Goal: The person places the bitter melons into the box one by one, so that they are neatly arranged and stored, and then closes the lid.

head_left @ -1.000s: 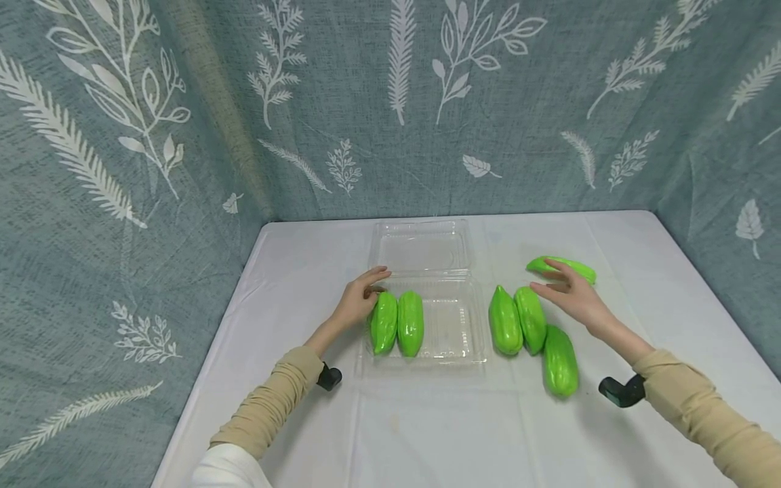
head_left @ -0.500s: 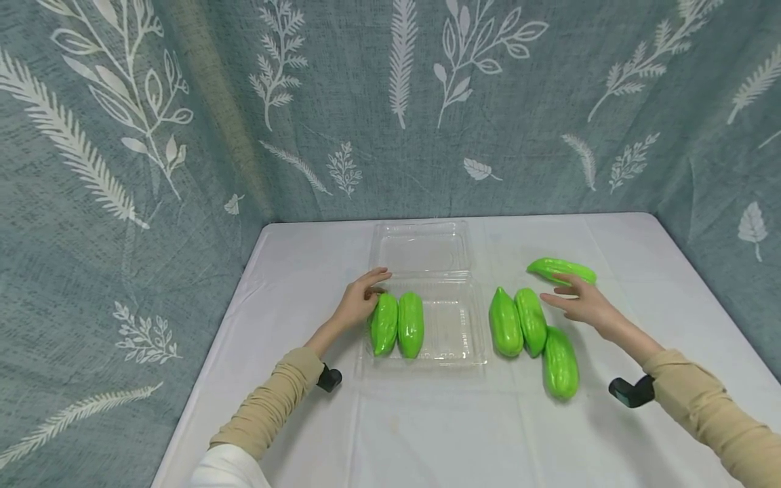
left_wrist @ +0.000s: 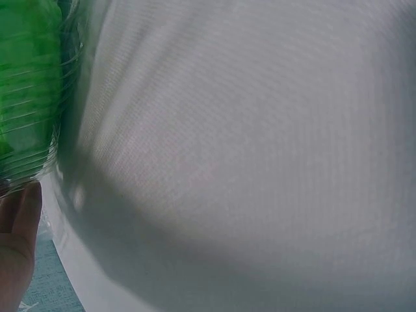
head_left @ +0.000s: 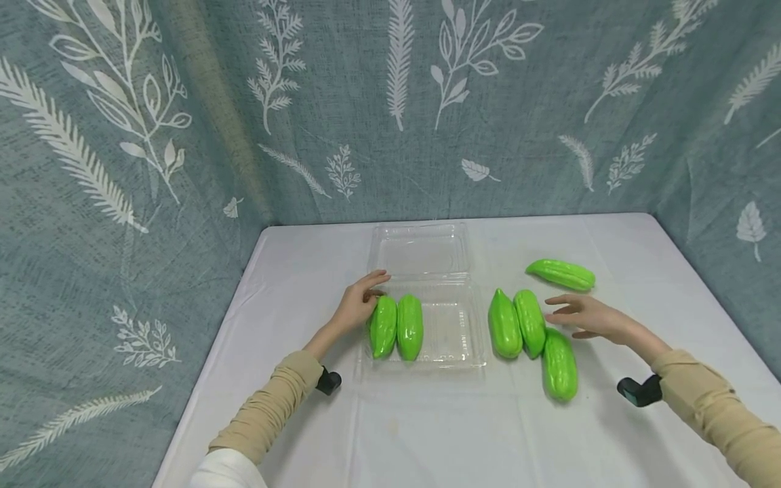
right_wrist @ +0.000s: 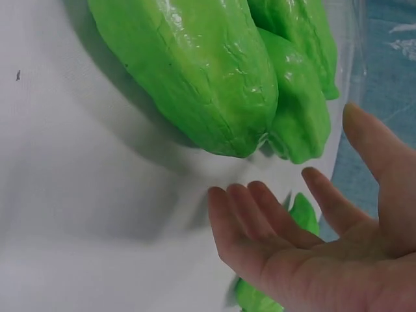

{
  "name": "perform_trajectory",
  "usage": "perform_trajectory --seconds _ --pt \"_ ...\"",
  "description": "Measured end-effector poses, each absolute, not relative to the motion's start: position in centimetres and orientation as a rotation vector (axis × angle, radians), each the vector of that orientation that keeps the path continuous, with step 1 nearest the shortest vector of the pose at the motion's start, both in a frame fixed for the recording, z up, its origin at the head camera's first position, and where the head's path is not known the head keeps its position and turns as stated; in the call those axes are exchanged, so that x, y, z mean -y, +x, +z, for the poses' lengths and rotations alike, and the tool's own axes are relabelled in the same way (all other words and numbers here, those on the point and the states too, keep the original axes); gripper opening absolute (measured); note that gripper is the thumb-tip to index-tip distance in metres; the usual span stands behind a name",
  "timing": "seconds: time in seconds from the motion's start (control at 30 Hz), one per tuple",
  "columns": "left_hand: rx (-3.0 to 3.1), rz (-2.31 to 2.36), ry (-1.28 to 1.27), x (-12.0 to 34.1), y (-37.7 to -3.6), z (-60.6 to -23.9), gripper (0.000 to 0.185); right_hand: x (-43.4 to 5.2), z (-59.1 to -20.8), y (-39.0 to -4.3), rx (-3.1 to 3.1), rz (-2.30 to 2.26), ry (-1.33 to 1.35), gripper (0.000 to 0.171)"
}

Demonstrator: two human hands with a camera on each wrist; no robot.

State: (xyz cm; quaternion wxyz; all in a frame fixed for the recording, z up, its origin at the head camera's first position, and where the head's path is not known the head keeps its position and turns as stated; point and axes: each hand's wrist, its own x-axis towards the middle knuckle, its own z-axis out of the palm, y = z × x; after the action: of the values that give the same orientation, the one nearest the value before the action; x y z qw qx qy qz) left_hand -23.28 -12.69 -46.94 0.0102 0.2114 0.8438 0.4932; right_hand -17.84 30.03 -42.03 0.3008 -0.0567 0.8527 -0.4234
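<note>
Green gourds (head_left: 410, 327) lie in and around the clear container (head_left: 448, 332) on your bench (head_left: 421, 434), with six o'clock as the side nearest you. Two rest side by side within it, toward nine o'clock, and its clear lid (head_left: 419, 247) lies open toward twelve. Past the three o'clock side you have a close group of three gourds (head_left: 505, 324), one of them angled out toward four. A lone gourd (head_left: 561, 274) lies between two and three, farther from you.

Your left hand (head_left: 354, 305) is at the container's ten o'clock edge, fingers touching it; you cannot tell from these views whether they grip. Your right hand (head_left: 594, 317) hovers at three o'clock, fingers open and loosely bent, just beside the group, with the lone gourd at its eleven o'clock. Tan sleeves (head_left: 274, 400) cover your forearms, and a grey-green curtain (head_left: 366, 169) printed with white leaves hangs at twelve.
</note>
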Motion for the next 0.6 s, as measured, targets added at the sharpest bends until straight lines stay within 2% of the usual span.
perform_trajectory --seconds 0.23,0.6 --pt "-2.620 1.538 0.669 12.1 -21.7 -44.7 0.047 -30.1 -41.9 -17.2 -2.220 -1.095 -0.164 0.067" --pt "-2.621 1.548 0.663 11.9 -21.4 -44.6 0.047 -30.6 -43.0 -16.6 -2.193 -1.108 -0.185 0.064"
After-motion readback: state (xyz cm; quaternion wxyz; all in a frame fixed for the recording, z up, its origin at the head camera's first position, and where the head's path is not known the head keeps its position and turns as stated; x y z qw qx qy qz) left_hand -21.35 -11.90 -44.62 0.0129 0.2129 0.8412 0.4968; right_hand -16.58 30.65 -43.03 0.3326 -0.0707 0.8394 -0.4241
